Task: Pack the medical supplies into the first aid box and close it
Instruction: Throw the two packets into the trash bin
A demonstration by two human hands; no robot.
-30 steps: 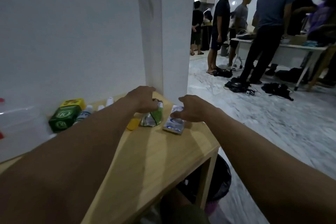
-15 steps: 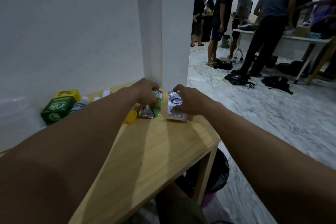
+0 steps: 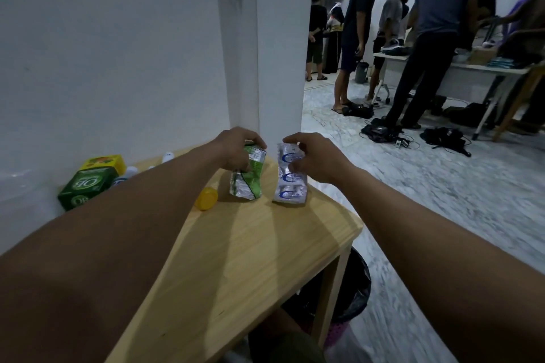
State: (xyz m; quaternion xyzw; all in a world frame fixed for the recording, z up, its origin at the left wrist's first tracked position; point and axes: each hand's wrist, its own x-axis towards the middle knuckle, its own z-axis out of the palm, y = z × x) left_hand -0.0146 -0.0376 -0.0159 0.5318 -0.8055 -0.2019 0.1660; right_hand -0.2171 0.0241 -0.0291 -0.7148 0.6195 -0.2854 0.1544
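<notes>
The left hand [image 3: 236, 150] is pinching a crumpled green foil blister strip [image 3: 247, 177], the right hand [image 3: 315, 158] a silver-and-blue foil blister strip [image 3: 290, 178], both strips standing side by side on the light wooden table [image 3: 241, 259].

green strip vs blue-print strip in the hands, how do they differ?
The green blister strip has a green face with bare foil at its lower left; the blue-printed blister strip is silver with blue logos. The green one is bent and creased, the blue one nearly flat. Left hand holds green, right hand blue. Both stand upright, lower edges at the wooden table.
</notes>
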